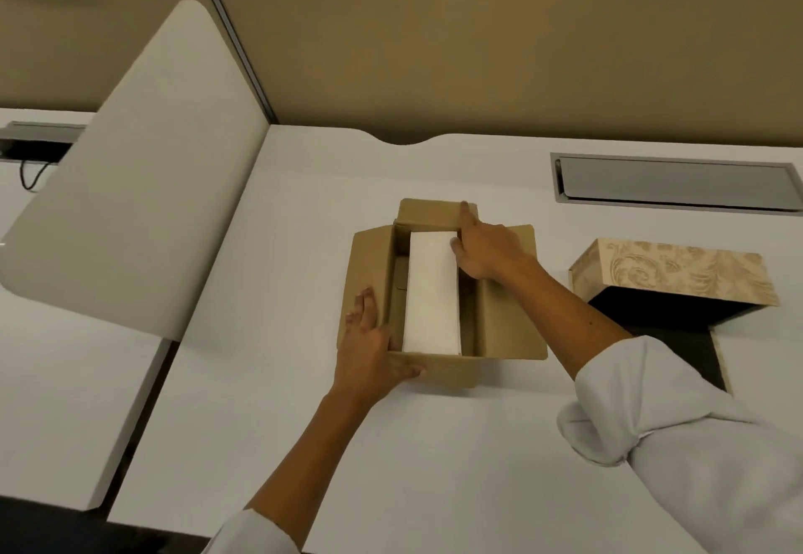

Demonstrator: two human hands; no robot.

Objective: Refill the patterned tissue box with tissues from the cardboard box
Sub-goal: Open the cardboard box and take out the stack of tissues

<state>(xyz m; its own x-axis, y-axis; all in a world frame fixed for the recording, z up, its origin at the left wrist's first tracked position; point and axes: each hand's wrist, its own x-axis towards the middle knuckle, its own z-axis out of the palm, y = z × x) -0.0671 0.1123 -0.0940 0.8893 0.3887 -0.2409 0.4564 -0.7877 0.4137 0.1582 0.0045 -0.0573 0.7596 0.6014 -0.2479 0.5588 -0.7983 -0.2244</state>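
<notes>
An open cardboard box (pixel 504 327) sits mid-desk with its flaps folded out. A white stack of tissues (pixel 432 292) lies inside it. My left hand (pixel 369 345) grips the box's near left corner, thumb on the front wall and fingers on the left flap. My right hand (pixel 486 249) reaches into the far right of the box, its fingers touching the far end of the tissue stack. The patterned tissue box (pixel 678 271), beige with a scroll print, lies to the right with its dark open underside facing me.
A grey cable hatch (pixel 678 181) is set into the white desk (pixel 269 379) behind the patterned box. A beige divider panel (pixel 130 188) stands to the left. Tan partition walls close the back.
</notes>
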